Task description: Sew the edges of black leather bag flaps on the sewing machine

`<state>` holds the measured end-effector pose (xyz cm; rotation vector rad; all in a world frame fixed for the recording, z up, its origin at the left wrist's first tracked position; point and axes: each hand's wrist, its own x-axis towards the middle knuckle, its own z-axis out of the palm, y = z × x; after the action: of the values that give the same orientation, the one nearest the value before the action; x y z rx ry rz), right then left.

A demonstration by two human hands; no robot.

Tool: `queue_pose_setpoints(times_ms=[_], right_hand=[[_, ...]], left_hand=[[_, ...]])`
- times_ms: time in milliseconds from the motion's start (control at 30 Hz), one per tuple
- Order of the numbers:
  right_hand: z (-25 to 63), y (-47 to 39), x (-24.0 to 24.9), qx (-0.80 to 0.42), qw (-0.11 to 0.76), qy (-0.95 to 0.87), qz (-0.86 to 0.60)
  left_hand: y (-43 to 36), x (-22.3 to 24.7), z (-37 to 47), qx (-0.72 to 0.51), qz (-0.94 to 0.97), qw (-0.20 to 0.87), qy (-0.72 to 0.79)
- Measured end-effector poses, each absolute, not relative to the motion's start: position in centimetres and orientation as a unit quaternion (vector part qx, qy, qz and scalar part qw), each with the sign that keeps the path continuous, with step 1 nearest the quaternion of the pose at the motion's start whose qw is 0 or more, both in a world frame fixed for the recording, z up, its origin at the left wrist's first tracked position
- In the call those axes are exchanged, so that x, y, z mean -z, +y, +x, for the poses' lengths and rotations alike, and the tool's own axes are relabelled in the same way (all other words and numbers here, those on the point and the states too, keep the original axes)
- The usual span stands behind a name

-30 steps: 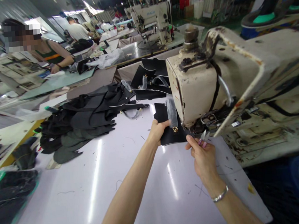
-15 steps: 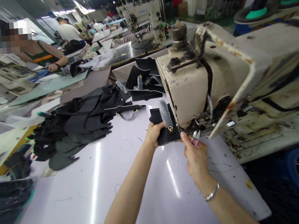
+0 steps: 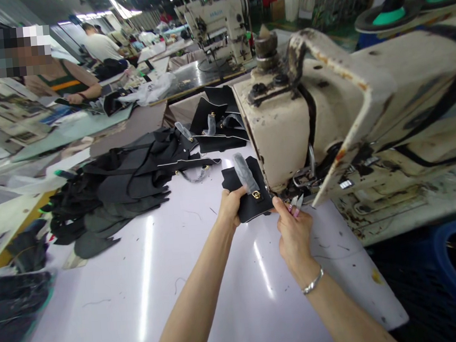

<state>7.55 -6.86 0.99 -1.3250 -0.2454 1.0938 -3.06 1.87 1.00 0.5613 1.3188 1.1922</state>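
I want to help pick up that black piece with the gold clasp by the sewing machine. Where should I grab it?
Probably the near left edge of the black piece, coming from the left, where the left hand pinches it. That edge is flat and bare. The right end sits against the sewing machine, and the right hand holds small snips there.

Single head-worn view, facing forward and down, close over white table [image 3: 102, 288]
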Motion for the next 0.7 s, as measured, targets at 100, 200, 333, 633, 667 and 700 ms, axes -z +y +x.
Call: queue_pose_setpoints(times_ms=[100, 200, 333, 633, 667, 700], right_hand=[[7.6, -6.7, -0.7, -0.472, 0.639, -0.115, -0.596], [7.6, -6.6, -0.3, -0.464, 0.638, -0.121, -0.602], [7.7, -6.5, -0.1, -0.464, 0.639, -0.123, -0.601], [8.5, -7.2, -0.8, -0.47, 0.664, -0.12, -0.568], [8.7, -7.2, -0.7, -0.475, 0.664, -0.117, -0.566], [8.9, -7.2, -0.6, -0.481, 0.662, -0.115, -0.563]], left_hand=[[1.5, -1.2, -3.0, -0.52, 0.245, 0.598, 0.558], [1.0, -1.6, -2.8, -0.532, 0.246, 0.595, 0.55], [0.1, -1.9, -2.7, -0.547, 0.23, 0.587, 0.551], [-5.5, -1.7, -1.9, -0.611, 0.178, 0.551, 0.541], [-6.5, -1.6, -1.5, -0.618, 0.165, 0.537, 0.55], [-7.4, -1.4, -1.0, -0.627, 0.154, 0.52, 0.559]])
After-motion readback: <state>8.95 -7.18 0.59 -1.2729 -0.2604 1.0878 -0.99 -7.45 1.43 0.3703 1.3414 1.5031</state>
